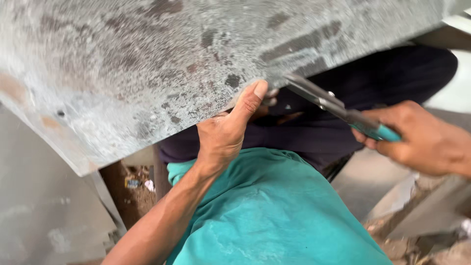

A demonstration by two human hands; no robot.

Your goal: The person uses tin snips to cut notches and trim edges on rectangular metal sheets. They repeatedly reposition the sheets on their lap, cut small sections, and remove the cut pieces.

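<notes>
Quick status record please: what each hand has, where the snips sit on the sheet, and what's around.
left hand: grips the lower edge of the metal sheet, thumb on top
right hand: closed on the teal handles of the snips
snips: blades at the sheet's edge, just right of the left thumb
sheet: grey, blotchy, held raised and tilted over the lap
clothing: teal shirt, dark trousers
around: more sheet pieces on the floor at left, scraps lower right

Soft, even daylight, no hard shadows. Metal sheet [147,64] motion-blurred, mild glare top right. Centre sharp, floor corners soft, overexposed patch right edge.
</notes>
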